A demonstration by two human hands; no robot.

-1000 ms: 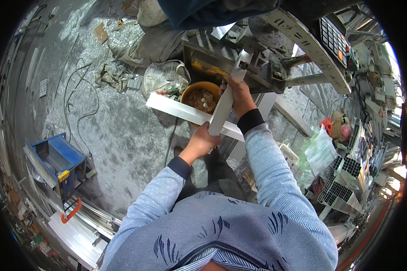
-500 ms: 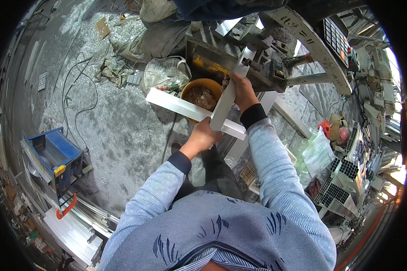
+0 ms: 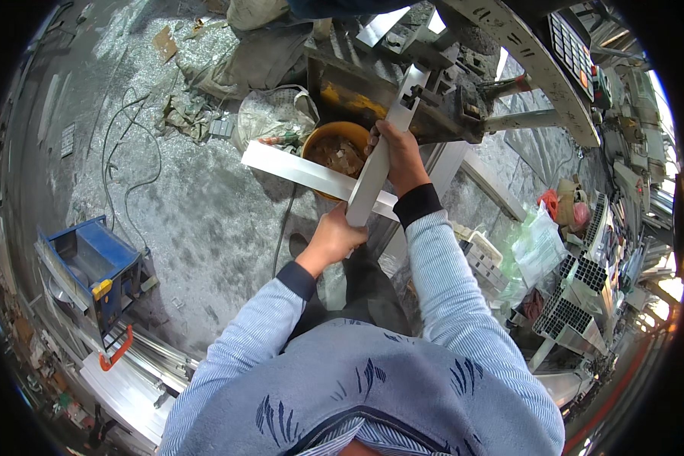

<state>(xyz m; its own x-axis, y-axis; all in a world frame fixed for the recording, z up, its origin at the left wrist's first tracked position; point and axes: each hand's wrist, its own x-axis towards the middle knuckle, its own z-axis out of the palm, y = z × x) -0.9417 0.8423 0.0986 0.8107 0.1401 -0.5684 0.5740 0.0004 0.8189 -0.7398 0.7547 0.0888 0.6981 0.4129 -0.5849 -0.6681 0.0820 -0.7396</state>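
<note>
Both my hands grip a pale aluminium profile [image 3: 370,185] that slants away from me. My left hand [image 3: 336,239] is closed around its near end, with the fingers partly hidden underneath. Further along, my right hand [image 3: 400,158] wraps it from the right side. The profile's far end meets dark metal tooling on a press-like machine [image 3: 344,85]; the exact contact cannot be made out. Below the held piece, a second white profile [image 3: 292,170] crosses, passing over the near rim of a yellow bucket [image 3: 309,144] with brownish scraps inside. Its right end runs behind my right wrist.
A white marked arm [image 3: 501,34] and a keypad panel [image 3: 571,52] stand far right. At left sits a blue-framed machine [image 3: 99,247] with an orange handle. Black cable [image 3: 159,159] loops on the floor. Sacks [image 3: 277,114] lie beyond the bucket; stacked profiles [image 3: 581,304] fill the right.
The held profile has tilted slightly, its near end shifting a little left. The view has shifted a little, and less of the crossing profile's right end shows. Both hands keep their grip.
</note>
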